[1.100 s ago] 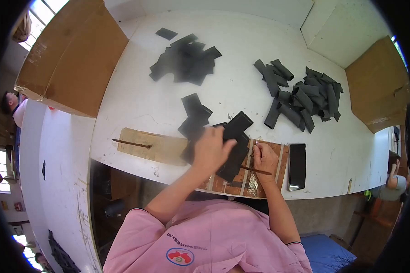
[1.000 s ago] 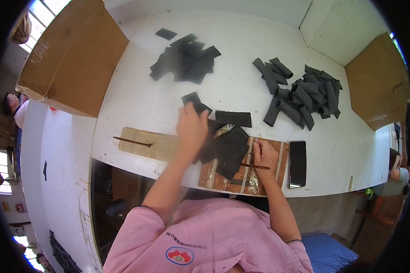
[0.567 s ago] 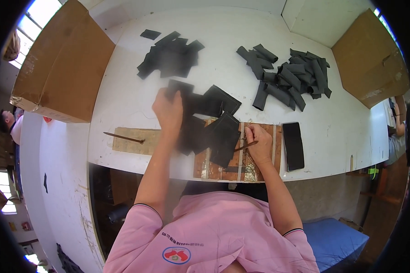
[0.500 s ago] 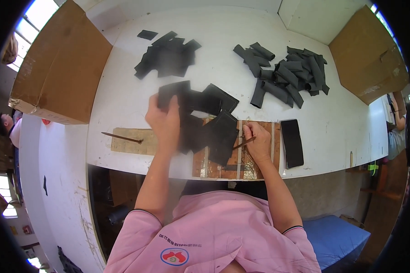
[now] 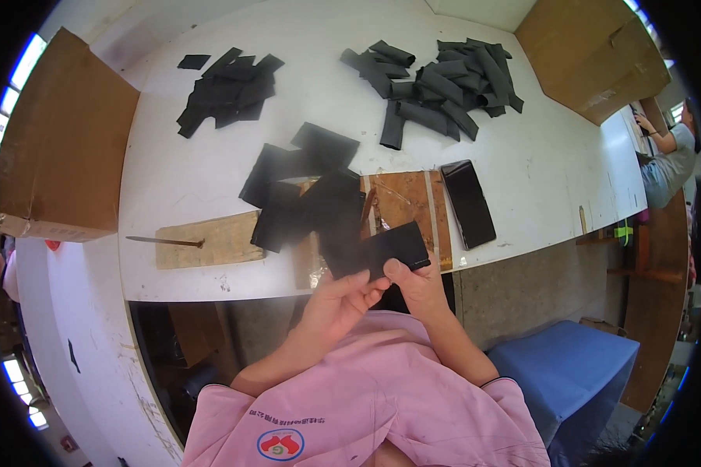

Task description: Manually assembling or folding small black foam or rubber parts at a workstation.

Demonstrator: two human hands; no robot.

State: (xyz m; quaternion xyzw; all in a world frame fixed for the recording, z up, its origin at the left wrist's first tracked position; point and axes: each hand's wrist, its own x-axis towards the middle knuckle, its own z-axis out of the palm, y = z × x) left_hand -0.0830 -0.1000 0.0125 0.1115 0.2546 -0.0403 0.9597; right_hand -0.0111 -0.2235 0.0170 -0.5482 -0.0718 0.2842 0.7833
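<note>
Close to the table's near edge, my left hand [image 5: 336,305] and my right hand [image 5: 417,289] both pinch a small black fabric piece [image 5: 395,247] by its lower edge. The fingers of both hands are closed, and those behind the piece are partly hidden. Just beyond it, flat black pieces [image 5: 308,198] overlap in a loose heap, partly over a brown board [image 5: 405,194] with pale tape strips. A thin brown stick [image 5: 368,208] lies on that board beside the heap.
A black phone [image 5: 468,204] lies right of the board. At left, a tan strip [image 5: 210,240] carries a thin brown rod [image 5: 163,241]. Farther back are a flat black pile [image 5: 230,89] and rolled black pieces [image 5: 452,82]. Cardboard boxes [image 5: 62,132] [image 5: 596,54] flank the table.
My left hand has come down from the heap to the table's near edge. My right hand has let go of the brown stick and joined it on the black fabric piece. The view has shifted.
</note>
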